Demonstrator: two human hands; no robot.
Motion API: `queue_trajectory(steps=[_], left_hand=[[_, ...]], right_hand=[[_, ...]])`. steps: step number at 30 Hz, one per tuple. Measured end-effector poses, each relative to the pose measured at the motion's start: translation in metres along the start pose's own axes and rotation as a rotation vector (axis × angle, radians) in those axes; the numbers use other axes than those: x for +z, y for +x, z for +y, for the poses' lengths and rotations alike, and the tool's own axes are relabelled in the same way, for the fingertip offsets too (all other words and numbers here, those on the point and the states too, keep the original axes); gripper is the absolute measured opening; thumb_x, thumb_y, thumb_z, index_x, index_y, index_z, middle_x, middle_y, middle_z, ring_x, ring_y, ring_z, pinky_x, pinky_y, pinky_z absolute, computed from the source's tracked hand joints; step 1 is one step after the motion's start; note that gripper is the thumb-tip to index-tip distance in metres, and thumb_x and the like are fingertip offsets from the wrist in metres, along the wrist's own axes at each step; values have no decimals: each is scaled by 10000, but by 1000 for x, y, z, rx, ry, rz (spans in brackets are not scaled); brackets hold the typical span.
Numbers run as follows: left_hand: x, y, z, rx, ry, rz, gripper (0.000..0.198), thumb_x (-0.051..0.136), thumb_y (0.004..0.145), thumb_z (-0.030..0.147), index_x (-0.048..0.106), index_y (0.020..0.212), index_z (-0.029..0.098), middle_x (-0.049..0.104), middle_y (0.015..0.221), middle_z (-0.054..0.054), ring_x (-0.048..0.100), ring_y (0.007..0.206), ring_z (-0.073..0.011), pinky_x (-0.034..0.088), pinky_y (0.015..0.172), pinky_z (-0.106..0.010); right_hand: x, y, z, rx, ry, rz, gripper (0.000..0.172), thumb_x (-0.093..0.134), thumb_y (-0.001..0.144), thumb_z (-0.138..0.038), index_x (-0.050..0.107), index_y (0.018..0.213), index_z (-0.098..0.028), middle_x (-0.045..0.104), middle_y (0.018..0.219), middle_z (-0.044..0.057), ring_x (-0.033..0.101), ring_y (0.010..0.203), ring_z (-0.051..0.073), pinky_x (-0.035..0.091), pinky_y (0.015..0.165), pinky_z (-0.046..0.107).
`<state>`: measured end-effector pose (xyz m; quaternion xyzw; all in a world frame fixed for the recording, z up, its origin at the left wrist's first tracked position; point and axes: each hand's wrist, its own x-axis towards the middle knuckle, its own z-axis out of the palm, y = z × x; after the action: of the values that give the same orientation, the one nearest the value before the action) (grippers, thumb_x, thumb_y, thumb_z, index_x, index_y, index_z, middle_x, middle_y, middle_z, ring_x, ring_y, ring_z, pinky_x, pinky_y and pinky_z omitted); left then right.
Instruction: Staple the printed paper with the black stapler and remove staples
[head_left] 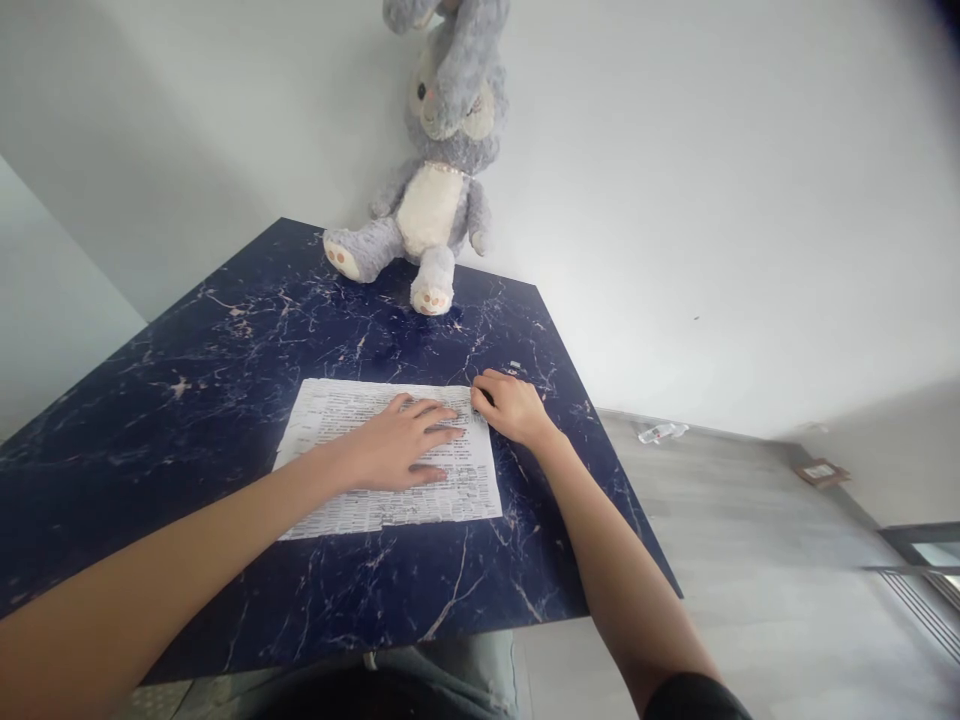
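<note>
A sheet of paper (pixel 322 425) covered in small dense print lies on the dark blue marbled table (pixel 247 345). Its lower edge is uneven, and fine lines cross it like narrow strips side by side. My left hand (pixel 397 445) rests flat on the middle and right of the sheet, fingers spread, hiding part of the print. My right hand (pixel 511 405) is at the sheet's upper right corner with its fingers curled in. What lies between those fingertips is too small to tell. Just beyond the right hand is a small pale piece (pixel 515 365) on the table.
A grey plush toy (pixel 431 205) with a cream belly sits at the table's back against the white wall (pixel 675 200). On the floor to the right lie a clear plastic bottle (pixel 663 432) and a brown box-like thing (pixel 821 472). The table's right edge runs beside my right forearm.
</note>
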<state>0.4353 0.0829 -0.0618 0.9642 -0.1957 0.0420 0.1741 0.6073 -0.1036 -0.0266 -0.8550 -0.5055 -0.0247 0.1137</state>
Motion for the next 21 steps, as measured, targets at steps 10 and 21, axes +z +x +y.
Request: queue_trajectory(steps=[10, 21], left_hand=[[2, -1, -1, 16, 40, 16, 607, 460, 1012, 644, 512, 1526, 326, 468, 1607, -92, 403, 1450, -368, 189, 1190, -524], [-12, 1, 7, -5, 113, -56, 607, 451, 1019, 642, 542, 1507, 292, 459, 1615, -101, 414, 1433, -363, 235, 1153, -512]], right_hand=[[10, 2, -17, -12, -301, -47, 349, 427, 1052, -357, 706, 987, -158, 705, 957, 145, 647, 834, 246, 377, 704, 333], [-11, 0, -1, 70, -177, -52, 317, 416, 1044, -334, 670, 897, -213, 742, 910, 34, 664, 824, 194, 318, 651, 279]])
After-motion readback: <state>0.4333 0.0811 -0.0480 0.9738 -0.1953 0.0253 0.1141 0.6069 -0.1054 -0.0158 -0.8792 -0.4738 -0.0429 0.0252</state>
